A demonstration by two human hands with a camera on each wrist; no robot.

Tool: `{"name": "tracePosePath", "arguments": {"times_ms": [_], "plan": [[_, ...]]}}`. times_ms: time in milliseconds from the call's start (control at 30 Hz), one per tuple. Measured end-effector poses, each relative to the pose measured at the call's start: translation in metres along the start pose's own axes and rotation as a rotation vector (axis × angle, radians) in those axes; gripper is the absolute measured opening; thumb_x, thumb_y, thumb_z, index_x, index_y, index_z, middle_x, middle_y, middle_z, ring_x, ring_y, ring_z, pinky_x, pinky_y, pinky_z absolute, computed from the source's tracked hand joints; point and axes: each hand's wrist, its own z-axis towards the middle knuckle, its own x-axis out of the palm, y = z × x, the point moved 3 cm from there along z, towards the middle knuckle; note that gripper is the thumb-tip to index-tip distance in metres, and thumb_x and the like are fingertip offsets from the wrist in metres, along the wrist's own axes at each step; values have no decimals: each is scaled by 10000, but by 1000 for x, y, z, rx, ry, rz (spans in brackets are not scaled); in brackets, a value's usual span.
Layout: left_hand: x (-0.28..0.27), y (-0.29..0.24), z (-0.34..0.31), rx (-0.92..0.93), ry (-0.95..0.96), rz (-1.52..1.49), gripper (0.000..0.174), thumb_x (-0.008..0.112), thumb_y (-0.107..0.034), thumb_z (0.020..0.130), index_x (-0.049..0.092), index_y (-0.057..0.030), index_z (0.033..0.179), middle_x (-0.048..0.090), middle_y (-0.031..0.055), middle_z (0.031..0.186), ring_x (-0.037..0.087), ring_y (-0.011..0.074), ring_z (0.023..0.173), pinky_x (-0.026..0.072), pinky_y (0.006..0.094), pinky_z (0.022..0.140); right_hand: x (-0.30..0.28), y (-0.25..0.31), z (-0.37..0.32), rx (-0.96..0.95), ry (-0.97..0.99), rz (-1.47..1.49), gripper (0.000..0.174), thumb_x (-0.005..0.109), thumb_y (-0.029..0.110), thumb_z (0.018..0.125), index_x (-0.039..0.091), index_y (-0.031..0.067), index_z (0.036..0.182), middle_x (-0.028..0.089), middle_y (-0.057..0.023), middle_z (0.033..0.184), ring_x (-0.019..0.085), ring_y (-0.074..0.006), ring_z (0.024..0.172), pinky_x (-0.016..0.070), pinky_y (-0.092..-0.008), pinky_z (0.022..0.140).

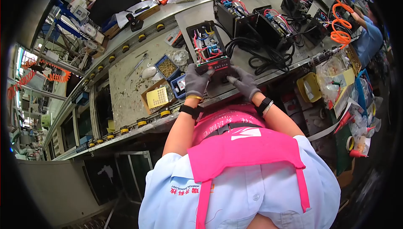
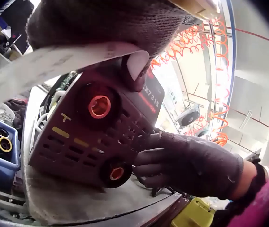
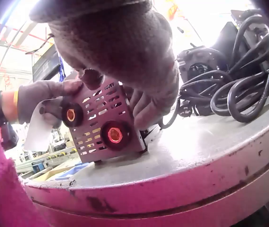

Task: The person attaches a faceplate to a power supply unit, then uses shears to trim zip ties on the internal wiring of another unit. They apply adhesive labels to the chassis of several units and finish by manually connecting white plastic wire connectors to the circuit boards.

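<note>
A black welding machine, its top uncovered with red, blue and white wiring inside, stands on a metal work surface. My gloved left hand grips its front left edge, the thumb on the panel. From the other side my gloved right hand holds the front right edge, fingers wrapped along the side in the right wrist view. The slotted panel carries two round copper-coloured sockets, one being the upper socket. A white strip hangs from my left hand, crossing the left wrist view.
More uncovered machines and coiled black cables stand to the right. Blue parts bins and a yellow card lie left. A yellow bin and orange coiled hose are right, near another person's sleeve.
</note>
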Motion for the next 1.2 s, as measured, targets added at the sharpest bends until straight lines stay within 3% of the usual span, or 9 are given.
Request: {"name": "tracePosePath", "arguments": {"times_ms": [100,133,200,433,467,933,967,1000,1200], "plan": [[-11,9,-13,248,-103,280,458,786,-232,691,548,-30,1026,647,123,900,625,230,804,488,343,746,4,-4,13,-67,-38,-184,363,645,248,830,582,27,1111,611,-171,1041,612,-293,924,475,-355,798],[-13,4,-21,256,-160,244,414,754,-276,734,564,-39,1014,644,120,883,614,243,768,480,351,736,6,-5,16,-94,-59,-288,368,648,256,827,580,27,1107,610,-178,1019,608,-316,908,472,-367,793],[-14,17,-22,-151,113,189,355,693,-324,798,590,-42,987,644,123,864,611,242,760,472,349,720,9,-10,21,-132,-82,-238,314,652,267,820,608,27,1018,597,-186,948,583,-358,867,458,-398,766],[-34,-9,6,124,7,76,440,606,-459,850,640,-22,896,625,151,720,611,247,675,463,351,656,10,33,43,-330,-113,-208,226,674,251,808,636,28,819,582,-157,726,570,-324,689,436,-383,627],[-46,-23,18,-73,111,323,439,582,-440,880,663,-11,923,644,83,725,559,122,647,452,282,633,10,39,51,-268,-122,-199,244,663,268,816,636,26,801,579,-158,703,566,-316,661,430,-380,610],[-47,-55,69,-29,113,37,433,742,-387,738,638,-9,922,657,121,768,637,215,701,497,331,657,-6,87,111,82,-34,-162,444,580,431,863,631,11,728,593,-134,616,577,-206,584,430,-334,566],[-48,-57,66,-5,123,73,416,751,-362,738,636,-6,920,657,121,760,636,213,694,495,328,655,-5,82,109,72,-27,-119,430,583,417,869,638,9,743,592,-114,613,565,-161,590,427,-316,566],[-51,-64,61,-60,155,26,431,762,-340,746,627,2,969,639,51,735,576,100,639,486,266,589,-5,81,106,63,-21,-118,422,587,409,869,640,9,748,593,-112,616,559,-158,588,427,-314,567],[-53,-57,54,28,151,132,380,747,-326,759,606,-3,899,630,67,725,570,123,634,474,279,595,-1,84,91,37,-29,-127,387,579,387,880,658,24,771,591,-92,628,564,-138,627,428,-304,575]]}}
